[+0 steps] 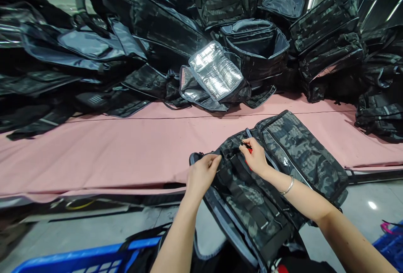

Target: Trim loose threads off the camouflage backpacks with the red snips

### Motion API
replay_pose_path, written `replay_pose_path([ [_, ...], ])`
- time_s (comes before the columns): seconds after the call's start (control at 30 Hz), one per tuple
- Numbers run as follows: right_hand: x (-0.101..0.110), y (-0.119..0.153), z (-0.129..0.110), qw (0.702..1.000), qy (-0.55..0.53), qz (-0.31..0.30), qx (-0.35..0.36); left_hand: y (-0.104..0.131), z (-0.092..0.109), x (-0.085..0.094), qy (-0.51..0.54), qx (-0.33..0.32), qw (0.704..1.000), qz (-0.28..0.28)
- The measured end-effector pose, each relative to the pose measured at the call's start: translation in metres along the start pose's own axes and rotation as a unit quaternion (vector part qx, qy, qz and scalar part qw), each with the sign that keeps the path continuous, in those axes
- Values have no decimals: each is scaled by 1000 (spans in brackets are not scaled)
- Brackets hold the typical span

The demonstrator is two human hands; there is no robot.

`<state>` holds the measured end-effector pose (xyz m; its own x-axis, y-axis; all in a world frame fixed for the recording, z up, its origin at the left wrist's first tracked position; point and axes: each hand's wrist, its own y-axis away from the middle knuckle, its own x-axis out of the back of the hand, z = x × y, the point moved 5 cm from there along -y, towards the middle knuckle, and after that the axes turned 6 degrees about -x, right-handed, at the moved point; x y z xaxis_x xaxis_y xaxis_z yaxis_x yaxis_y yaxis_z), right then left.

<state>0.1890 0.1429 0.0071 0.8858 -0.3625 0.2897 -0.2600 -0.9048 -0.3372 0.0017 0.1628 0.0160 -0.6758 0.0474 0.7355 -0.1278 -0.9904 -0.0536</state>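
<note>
A dark camouflage backpack lies opened out over the front edge of the pink-covered table, with its front panel folded to the right. Over its upper left part my left hand is closed in a pinch; what its fingertips hold, if anything, is too small to make out. My right hand, with a bracelet on the wrist, is closed around small scissors with red handles. The blades point left, just above the bag's dark fabric and straps.
Several dark camouflage bags are piled along the back of the pink table. One bag with a silver lining lies open at the middle. A blue basket stands at the lower left, another blue basket at the lower right.
</note>
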Motion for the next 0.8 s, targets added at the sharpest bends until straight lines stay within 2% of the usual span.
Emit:
replay_pose_path([
  [0.07, -3, 1, 1, 1000, 24, -14, 8, -4, 9, -4, -104, 9, 994, -22],
  [0.13, -6, 2, 2, 997, 64, -31, 14, -7, 15, -8, -127, 31, 991, -18],
  [0.3, -12, 8, 2, 978, 187, -90, 23, -6, 13, -17, -101, 53, 993, 22],
  [0.4, -14, 11, 1, 967, 225, -114, 31, -3, 9, -18, -79, 47, 995, 49],
  [0.8, -17, 13, 2, 954, 271, -122, 40, 3, 6, -25, -40, -8, 991, 130],
])
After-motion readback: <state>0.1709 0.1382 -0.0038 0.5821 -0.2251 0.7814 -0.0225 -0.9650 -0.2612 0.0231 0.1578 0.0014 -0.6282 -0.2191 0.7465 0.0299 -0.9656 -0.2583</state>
